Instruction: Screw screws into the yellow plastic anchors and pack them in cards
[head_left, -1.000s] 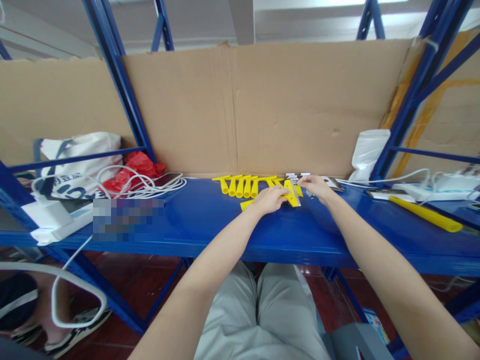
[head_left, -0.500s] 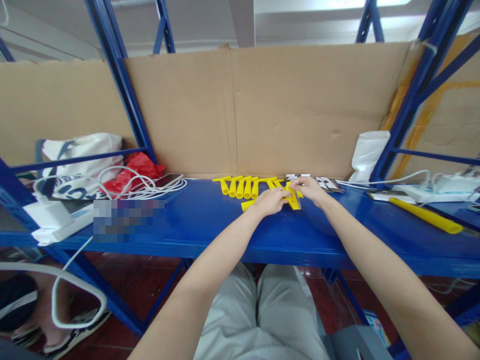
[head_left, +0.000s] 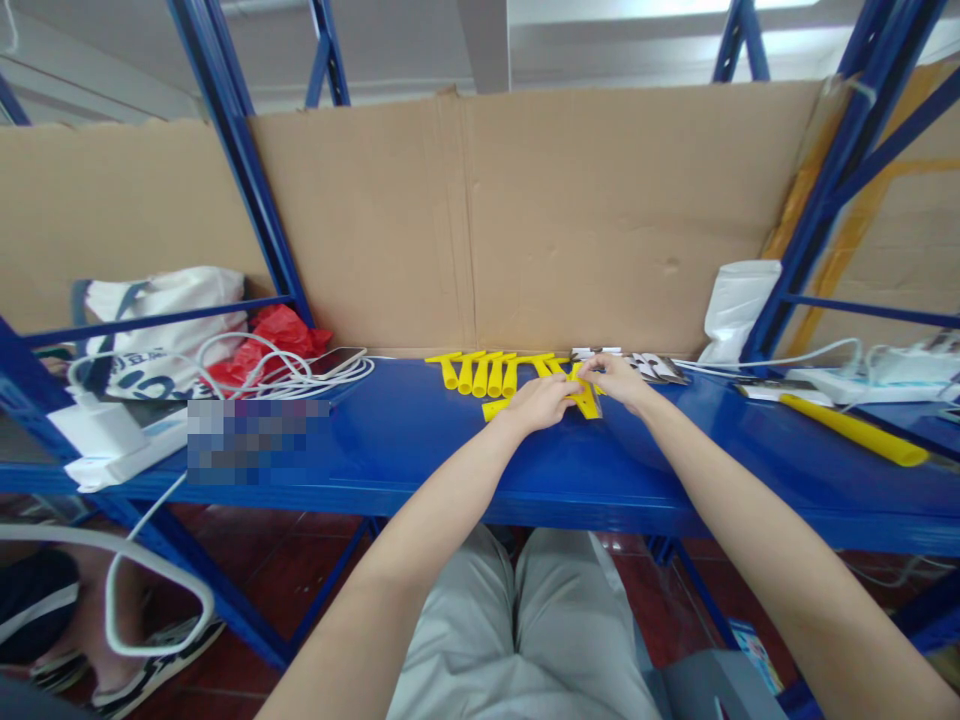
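My left hand (head_left: 547, 400) is closed around a yellow scraper-like tool (head_left: 588, 404) with a round handle and a wide flat head. Its handle end sticks out beside my wrist, and the fingers cover the middle. Held at the far end of the flat head, my right hand (head_left: 613, 375) has its thumb and fingertips pinched together; what is between them is too small to make out. Just behind my left hand, several similar yellow tools (head_left: 480, 375) lie in a row, tube ends facing me.
Black-and-white packets (head_left: 656, 369) lie behind my right hand. Farther right are a long yellow handle (head_left: 855, 430), a power strip (head_left: 832, 384) and a white pouch (head_left: 739, 312). Left are coiled white cables (head_left: 315, 375), a red bag (head_left: 270, 345) and a cloth bag (head_left: 165, 330). Cardboard (head_left: 570, 220) walls the back.
My right fingertips have shifted slightly left along the tool's head. My left hand and the row of yellow tools stay in place.
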